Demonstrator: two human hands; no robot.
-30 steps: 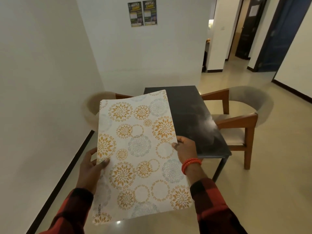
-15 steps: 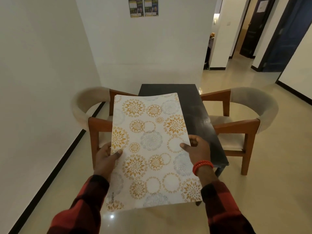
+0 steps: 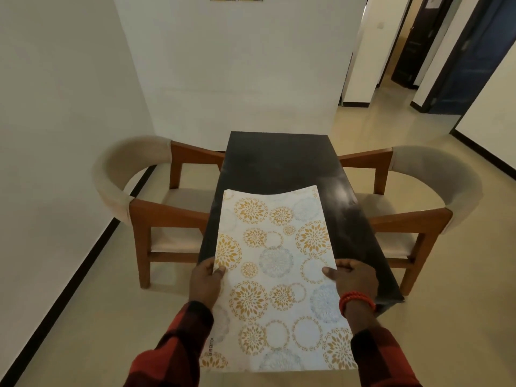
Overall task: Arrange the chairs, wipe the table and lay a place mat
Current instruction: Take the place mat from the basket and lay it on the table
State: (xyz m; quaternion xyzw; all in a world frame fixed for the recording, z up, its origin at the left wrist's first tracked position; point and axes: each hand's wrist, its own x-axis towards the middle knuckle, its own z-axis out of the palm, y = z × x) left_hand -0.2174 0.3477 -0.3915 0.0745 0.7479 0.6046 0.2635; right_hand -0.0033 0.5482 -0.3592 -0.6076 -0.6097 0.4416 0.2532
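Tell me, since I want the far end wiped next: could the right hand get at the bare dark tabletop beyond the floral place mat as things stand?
Probably not yet: the right hand holds the floral place mat, though nothing lies on the dark tabletop.

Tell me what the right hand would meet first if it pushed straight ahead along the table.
Nothing, as far as I can see: beyond the right hand gripping the place mat, the dark table lies bare up to its far edge, then the wall.

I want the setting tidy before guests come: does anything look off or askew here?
Only the place mat: both hands hold it, bowed, overhanging the table's near end. The tabletop looks smudged.
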